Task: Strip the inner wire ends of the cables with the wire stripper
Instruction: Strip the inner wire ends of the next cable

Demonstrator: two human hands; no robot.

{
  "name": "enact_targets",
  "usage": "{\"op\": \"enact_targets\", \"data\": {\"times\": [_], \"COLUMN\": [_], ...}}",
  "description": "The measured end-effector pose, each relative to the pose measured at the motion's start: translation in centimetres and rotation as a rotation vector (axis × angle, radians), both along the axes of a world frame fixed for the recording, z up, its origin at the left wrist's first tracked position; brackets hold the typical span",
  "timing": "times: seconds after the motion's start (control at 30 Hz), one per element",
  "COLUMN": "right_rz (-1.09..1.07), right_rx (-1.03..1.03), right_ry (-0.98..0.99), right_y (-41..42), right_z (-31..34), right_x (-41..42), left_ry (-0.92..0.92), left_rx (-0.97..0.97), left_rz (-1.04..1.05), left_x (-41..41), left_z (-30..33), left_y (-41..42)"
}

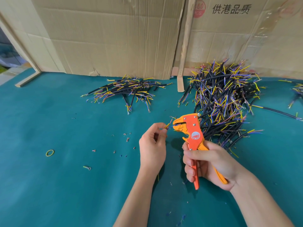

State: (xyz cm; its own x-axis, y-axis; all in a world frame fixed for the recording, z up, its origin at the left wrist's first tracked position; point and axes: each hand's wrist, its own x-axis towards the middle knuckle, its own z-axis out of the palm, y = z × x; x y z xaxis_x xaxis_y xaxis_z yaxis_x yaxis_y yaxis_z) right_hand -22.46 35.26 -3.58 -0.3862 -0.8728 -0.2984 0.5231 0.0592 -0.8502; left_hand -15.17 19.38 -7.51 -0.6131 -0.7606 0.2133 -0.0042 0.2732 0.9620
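My right hand (pixel 209 163) grips the handles of an orange and yellow wire stripper (pixel 191 128), whose jaws point left. My left hand (pixel 152 145) pinches a cable's thin inner wires (pixel 168 126), yellow, pink and blue. Their tips reach the stripper's jaws. The cable's black sheath is hidden inside my left fist. A large heap of black cables (pixel 224 99) with coloured inner wires lies behind the stripper on the right. A smaller, flatter pile of cables (pixel 127 90) lies at the back centre.
The green table mat (pixel 65 128) carries scattered bits of stripped insulation, a yellow rubber band (pixel 50 153) and a loose ring terminal (pixel 87 168). Cardboard sheets (pixel 106 38) and a wooden post (pixel 184 54) stand along the back. A few more cables (pixel 296 94) lie at the far right.
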Motion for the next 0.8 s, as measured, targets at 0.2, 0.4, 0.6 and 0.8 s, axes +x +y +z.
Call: {"op": "enact_targets", "data": {"times": [0.2,0.4,0.6,0.8], "right_rz": [0.023,0.027,-0.018,-0.126], "right_rx": [-0.009,0.003,0.023,0.035], "right_ry": [-0.001,0.006,0.022,0.07], "right_y": [0.2,0.1,-0.1,-1.2], "right_z": [-0.2,-0.2,-0.1,-0.4], "right_x": [-0.3,-0.2,0.1,1.0], "left_ry": [-0.006,0.003,0.018,0.057], "left_rx": [-0.011,-0.014,-0.018,0.031], "left_rz": [0.002,0.0,-0.005,-0.004], "left_x": [0.0,0.0,0.0,0.1], "left_z": [0.0,0.0,0.0,0.0], "left_y": [0.0,0.0,0.0,0.0]}}
